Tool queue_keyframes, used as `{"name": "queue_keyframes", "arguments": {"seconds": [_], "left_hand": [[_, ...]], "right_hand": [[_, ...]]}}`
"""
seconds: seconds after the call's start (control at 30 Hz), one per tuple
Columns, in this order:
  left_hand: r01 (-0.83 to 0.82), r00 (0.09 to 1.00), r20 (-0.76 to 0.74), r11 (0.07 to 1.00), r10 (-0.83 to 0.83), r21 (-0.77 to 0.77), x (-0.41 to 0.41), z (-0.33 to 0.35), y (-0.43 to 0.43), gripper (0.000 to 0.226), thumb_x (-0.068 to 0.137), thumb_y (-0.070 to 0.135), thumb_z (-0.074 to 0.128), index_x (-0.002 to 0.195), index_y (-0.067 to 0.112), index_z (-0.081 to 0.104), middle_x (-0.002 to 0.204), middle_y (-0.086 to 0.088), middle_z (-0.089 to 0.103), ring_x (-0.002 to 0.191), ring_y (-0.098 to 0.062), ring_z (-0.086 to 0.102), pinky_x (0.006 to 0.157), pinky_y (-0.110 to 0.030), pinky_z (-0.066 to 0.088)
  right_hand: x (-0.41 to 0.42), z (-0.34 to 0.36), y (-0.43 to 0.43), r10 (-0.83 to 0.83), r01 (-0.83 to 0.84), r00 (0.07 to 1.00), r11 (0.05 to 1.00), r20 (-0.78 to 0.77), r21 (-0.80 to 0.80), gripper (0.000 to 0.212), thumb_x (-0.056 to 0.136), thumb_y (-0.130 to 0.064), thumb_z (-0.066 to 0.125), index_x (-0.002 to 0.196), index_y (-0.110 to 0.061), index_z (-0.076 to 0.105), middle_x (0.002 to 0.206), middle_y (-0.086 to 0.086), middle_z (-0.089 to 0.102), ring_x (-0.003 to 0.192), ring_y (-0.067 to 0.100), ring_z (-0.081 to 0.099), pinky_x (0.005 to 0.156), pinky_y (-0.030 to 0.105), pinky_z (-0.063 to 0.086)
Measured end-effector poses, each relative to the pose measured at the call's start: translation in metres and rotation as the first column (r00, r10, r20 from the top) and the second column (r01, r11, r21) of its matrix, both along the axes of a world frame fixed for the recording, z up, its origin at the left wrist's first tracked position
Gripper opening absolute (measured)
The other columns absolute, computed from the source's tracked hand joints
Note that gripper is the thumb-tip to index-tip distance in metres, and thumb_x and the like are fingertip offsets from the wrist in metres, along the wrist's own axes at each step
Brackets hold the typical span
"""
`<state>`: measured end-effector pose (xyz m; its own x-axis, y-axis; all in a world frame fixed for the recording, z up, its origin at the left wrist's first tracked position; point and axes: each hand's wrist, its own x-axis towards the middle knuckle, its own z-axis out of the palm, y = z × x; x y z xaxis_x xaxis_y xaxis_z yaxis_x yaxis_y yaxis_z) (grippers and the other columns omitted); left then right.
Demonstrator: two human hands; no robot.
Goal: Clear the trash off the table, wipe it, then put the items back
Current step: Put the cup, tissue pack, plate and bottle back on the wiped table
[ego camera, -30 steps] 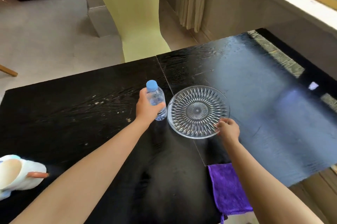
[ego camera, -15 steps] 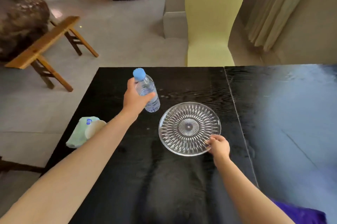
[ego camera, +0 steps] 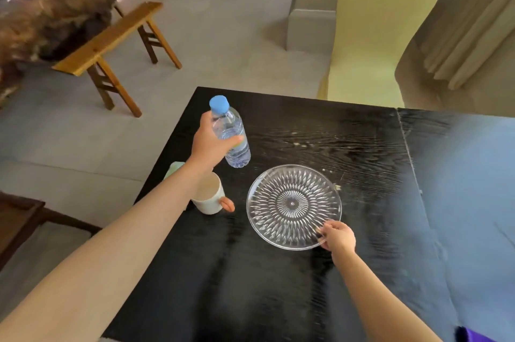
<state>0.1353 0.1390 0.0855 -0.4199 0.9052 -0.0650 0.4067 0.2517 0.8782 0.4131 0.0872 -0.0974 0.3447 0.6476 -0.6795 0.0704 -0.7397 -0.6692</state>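
Note:
My left hand [ego camera: 209, 144] grips a clear water bottle [ego camera: 232, 141] with a blue cap, held upright near the far left part of the black table [ego camera: 278, 300]. My right hand [ego camera: 337, 237] pinches the near right rim of a cut-glass plate [ego camera: 292, 205] that lies flat on the table. A white mug [ego camera: 210, 197] with an orange handle stands just left of the plate, partly under my left forearm. A pale green cloth [ego camera: 174, 169] peeks out behind the mug. A purple cloth [ego camera: 473, 337] shows at the bottom right corner.
Small crumbs [ego camera: 338, 187] dot the table beyond the plate. A pale yellow chair [ego camera: 384, 35] stands at the far edge. A wooden bench [ego camera: 111, 41] sits on the floor to the left, and a dark wooden piece [ego camera: 16, 219] at the left edge.
The view has swung left, so the mug and green cloth now sit beside the plate. My left hand still holds the bottle and my right hand stays on the plate rim.

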Motion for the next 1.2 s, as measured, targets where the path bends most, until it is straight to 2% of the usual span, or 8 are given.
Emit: {"name": "queue_keyframes", "arguments": {"seconds": [0.07,0.2,0.37,0.57,0.7,0.87,1.1,1.2], "left_hand": [[0.013,1.0,0.006,1.0,-0.013,-0.009,-0.009,-0.003,0.001,0.07,0.074,0.013,0.077,0.132,0.017,0.037,0.124,-0.001,0.053,0.105,-0.011,0.051,0.084,-0.026,0.041],[0.044,0.999,0.008,0.999,-0.044,-0.03,-0.025,-0.006,0.003,0.07,0.074,0.014,0.078,0.132,0.016,0.037,0.124,-0.001,0.052,0.104,-0.011,0.049,0.084,-0.026,0.041],[0.091,0.996,0.017,0.995,-0.09,-0.047,-0.038,-0.012,0.007,0.07,0.076,0.014,0.076,0.133,0.016,0.035,0.13,-0.004,0.05,0.114,-0.015,0.051,0.087,-0.026,0.042],[0.149,0.989,0.001,0.986,-0.149,-0.075,-0.051,-0.021,0.014,0.07,0.076,0.016,0.076,0.132,0.016,0.035,0.13,-0.006,0.051,0.117,-0.02,0.052,0.089,-0.029,0.043],[0.194,0.981,-0.004,0.976,-0.195,-0.101,-0.057,-0.027,0.017,0.073,0.075,0.015,0.077,0.133,0.017,0.034,0.131,-0.006,0.049,0.119,-0.021,0.05,0.091,-0.031,0.043],[0.247,0.969,0.004,0.96,-0.249,-0.134,-0.068,-0.033,0.018,0.073,0.074,0.015,0.077,0.133,0.019,0.034,0.129,-0.004,0.051,0.118,-0.019,0.052,0.087,-0.028,0.044],[0.276,0.959,-0.033,0.951,-0.282,-0.137,-0.076,-0.045,0.017,0.077,0.077,0.02,0.076,0.139,0.019,0.03,0.136,-0.006,0.048,0.125,-0.024,0.049,0.1,-0.038,0.045],[0.355,0.934,0.01,0.919,-0.358,-0.174,-0.085,-0.05,0.014,0.09,0.078,0.027,0.074,0.147,0.025,0.016,0.151,-0.002,0.033,0.137,-0.023,0.037,0.106,-0.039,0.038]], "right_hand": [[-0.003,0.001,0.0,0.127,-0.122,0.977,0.992,0.172,-0.037,0.014,0.081,-0.003,0.053,0.076,-0.003,0.065,0.063,0.007,0.063,0.053,0.022,0.06,0.068,0.042,0.06],[-0.013,0.006,-0.004,0.219,-0.201,0.923,0.976,0.316,-0.088,0.019,0.083,-0.008,0.057,0.097,0.0,0.048,0.085,0.012,0.062,0.053,0.028,0.066,0.064,0.039,0.058],[-0.015,-0.008,-0.003,0.323,-0.262,0.841,0.945,0.434,-0.194,0.026,0.078,-0.01,0.057,0.096,-0.004,0.038,0.101,0.022,0.066,0.084,0.038,0.069,0.078,0.048,0.058],[-0.044,0.045,0.009,0.483,-0.449,0.561,0.86,0.672,-0.244,0.044,0.088,-0.016,0.055,0.125,0.002,0.039,0.13,0.021,0.044,0.116,0.041,0.051,0.091,0.045,0.045],[-0.102,0.084,0.045,0.633,-0.805,0.474,0.593,0.612,0.011,0.06,0.085,-0.03,0.066,0.134,-0.006,0.041,0.134,0.013,0.051,0.125,0.03,0.047,0.102,0.039,0.038],[-0.194,0.125,0.075,0.705,-0.841,0.541,0.453,0.458,0.296,0.072,0.081,-0.03,0.072,0.141,-0.016,0.035,0.14,0.005,0.049,0.127,0.022,0.046,0.105,0.039,0.043],[-0.234,0.127,0.091,0.692,-0.779,0.623,0.504,0.364,0.374,0.061,0.078,-0.021,0.075,0.131,-0.014,0.046,0.126,0.006,0.06,0.113,0.02,0.058,0.086,0.025,0.043],[-0.237,0.114,0.094,0.679,-0.759,0.65,0.556,0.341,0.34,0.057,0.081,-0.027,0.071,0.131,-0.016,0.046,0.127,0.005,0.06,0.115,0.021,0.058,0.086,0.027,0.043]]}}
